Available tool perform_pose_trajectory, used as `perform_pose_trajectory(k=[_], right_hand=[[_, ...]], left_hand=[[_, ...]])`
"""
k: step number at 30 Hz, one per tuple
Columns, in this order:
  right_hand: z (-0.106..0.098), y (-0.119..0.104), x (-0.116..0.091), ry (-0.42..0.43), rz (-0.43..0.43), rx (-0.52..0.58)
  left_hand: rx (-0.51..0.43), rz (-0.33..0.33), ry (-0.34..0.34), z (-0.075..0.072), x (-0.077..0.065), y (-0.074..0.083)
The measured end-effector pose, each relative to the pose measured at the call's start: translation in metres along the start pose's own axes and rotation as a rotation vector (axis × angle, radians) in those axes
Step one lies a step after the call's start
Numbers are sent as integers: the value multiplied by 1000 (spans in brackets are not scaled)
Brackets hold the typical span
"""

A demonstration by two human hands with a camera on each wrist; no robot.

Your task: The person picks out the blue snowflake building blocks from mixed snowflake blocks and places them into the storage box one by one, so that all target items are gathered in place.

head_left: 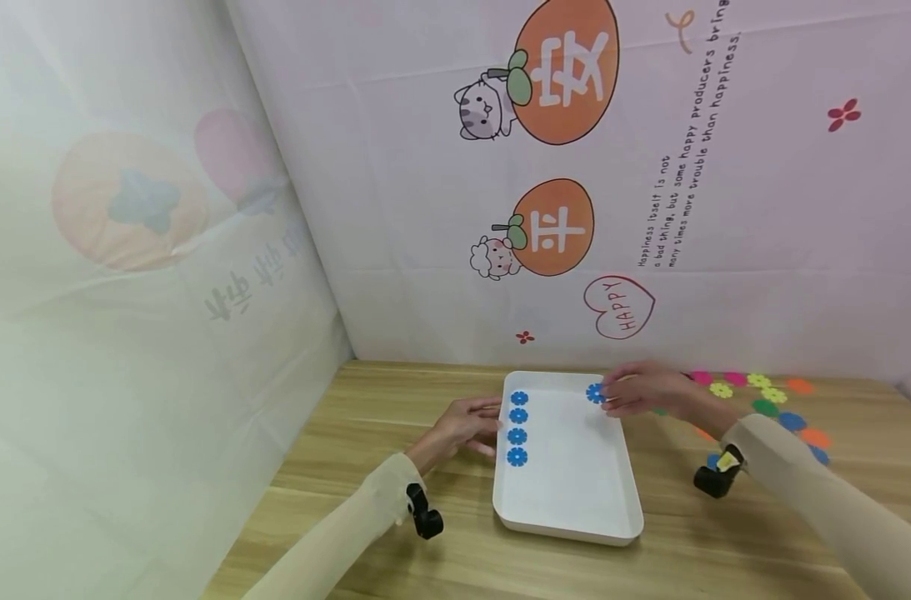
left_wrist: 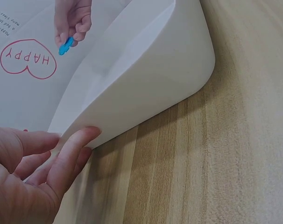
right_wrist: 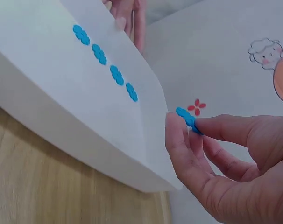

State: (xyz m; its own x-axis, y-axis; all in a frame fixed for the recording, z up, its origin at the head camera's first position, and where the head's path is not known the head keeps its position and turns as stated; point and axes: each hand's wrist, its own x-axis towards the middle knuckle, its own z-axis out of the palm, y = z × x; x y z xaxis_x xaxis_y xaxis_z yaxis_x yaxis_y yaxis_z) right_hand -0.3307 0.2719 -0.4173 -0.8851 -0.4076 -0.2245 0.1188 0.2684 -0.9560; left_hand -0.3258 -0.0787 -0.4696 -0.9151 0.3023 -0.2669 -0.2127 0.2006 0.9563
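Note:
My right hand (head_left: 643, 390) pinches a blue snowflake building disc (right_wrist: 187, 117) between thumb and fingertips, over the far right corner of a white tray (head_left: 568, 492). In the right wrist view the disc is tilted nearly edge-on. Several more blue discs (head_left: 518, 436) lie inside the tray in a row along its left side, set apart from one another. On the tray's left, my left hand (head_left: 463, 427) rests against the side wall; in the left wrist view its fingers (left_wrist: 78, 149) lie at the rim and the outer wall.
Loose discs in pink, yellow, green, orange and blue, such as a green disc (head_left: 765, 407), lie on the wooden table (head_left: 395, 517) at right, partly behind my right forearm. A printed cloth backdrop (head_left: 425, 250) stands behind the tray, and another cloth hangs at left.

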Motion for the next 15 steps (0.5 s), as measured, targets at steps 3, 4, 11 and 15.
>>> perform_pose_trajectory(k=[3, 4, 11, 15], right_hand=[[10, -2, 7, -40, -3, -27], [15, -2, 9, -52, -6, -45], [55, -14, 14, -67, 34, -160], [78, -17, 17, -66, 79, -168]], left_hand=[[8, 2, -1, 0, 0, 0], [9, 2, -1, 0, -1, 0], [5, 7, -6, -1, 0, 0], [5, 12, -7, -1, 0, 0]])
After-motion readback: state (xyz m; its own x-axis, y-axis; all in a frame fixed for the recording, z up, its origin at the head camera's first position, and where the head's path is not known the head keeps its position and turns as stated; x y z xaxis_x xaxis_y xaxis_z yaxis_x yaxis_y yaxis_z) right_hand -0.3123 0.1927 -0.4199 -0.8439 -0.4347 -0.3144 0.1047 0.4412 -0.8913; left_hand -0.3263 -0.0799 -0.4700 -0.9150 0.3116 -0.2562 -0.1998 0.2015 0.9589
